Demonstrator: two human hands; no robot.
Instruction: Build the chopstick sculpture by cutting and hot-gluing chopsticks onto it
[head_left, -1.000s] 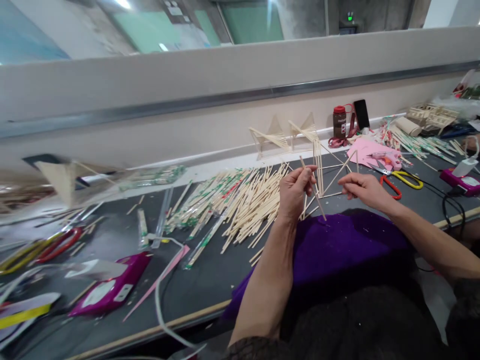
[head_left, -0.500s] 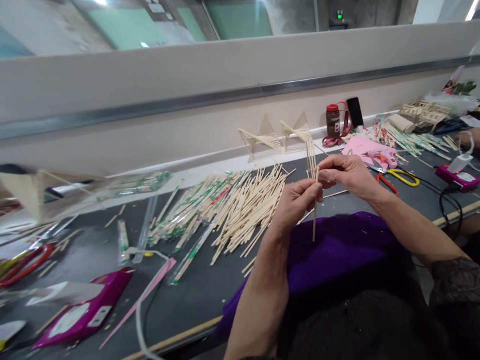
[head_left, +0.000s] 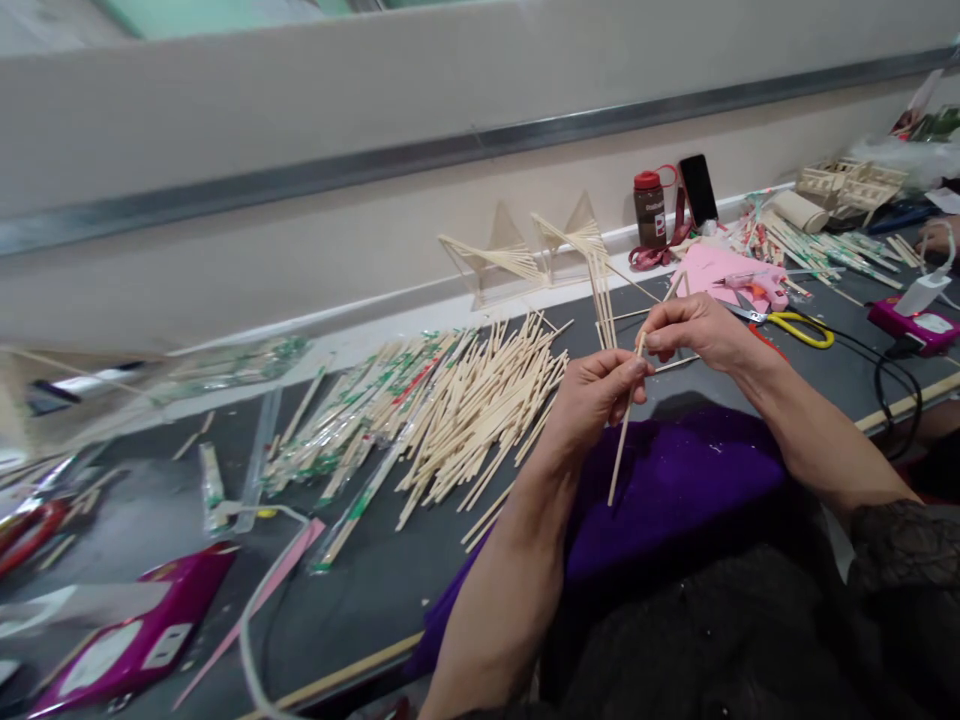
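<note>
My left hand (head_left: 604, 388) is closed round a thin wooden stick (head_left: 621, 462), whose lower end slants down over a purple cloth (head_left: 667, 475) on my lap. At the stick's top end, the fingertips of my right hand (head_left: 691, 332) are pinched together on it. Just behind my hands stands a stick frame (head_left: 602, 290), partly hidden by them. To the left of my left hand lies a big pile of loose wooden sticks (head_left: 487, 415).
Sticks in clear wrappers (head_left: 349, 425) lie left of the pile. Two twisted stick models (head_left: 499, 255) lean by the wall. On the right are yellow-handled scissors (head_left: 802, 330), a pink glue gun (head_left: 761, 288), a bottle (head_left: 650, 215) and a phone (head_left: 698, 190). A magenta device (head_left: 142, 630) lies front left.
My view has dipped, so the bench appears higher and further left. The stick in my hands leans more, its lower end swung left, and the frame behind shows more fully.
</note>
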